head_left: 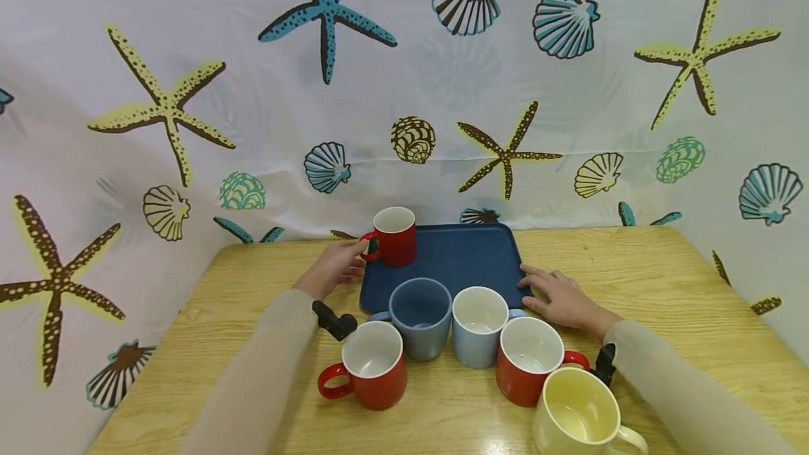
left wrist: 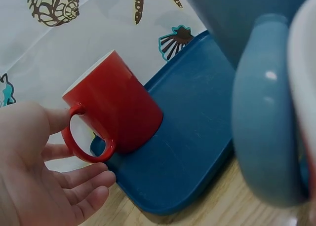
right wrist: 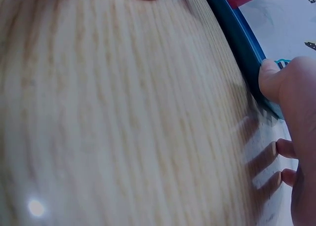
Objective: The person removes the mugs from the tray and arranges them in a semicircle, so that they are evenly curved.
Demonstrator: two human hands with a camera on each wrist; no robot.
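A red mug (head_left: 397,244) with a white inside stands upright on the back left corner of a dark blue tray (head_left: 464,251). My left hand (left wrist: 34,167) is at its handle, thumb and index finger right at the handle's outer curve. The other fingers lie loosely bent below the handle, and none shows through the loop. At the tray's right side, my right hand (head_left: 559,297) reaches in with its thumb against the rim. Its other fingers extend along the tray's edge, partly out of sight in the right wrist view.
In front of the tray stand a blue mug (head_left: 420,321), a light blue mug (head_left: 478,335) with a white inside, two red mugs, one left (head_left: 379,385) and one right (head_left: 521,381), and a yellow mug (head_left: 571,427). A patterned curtain (head_left: 392,90) hangs behind the wooden table (head_left: 632,258).
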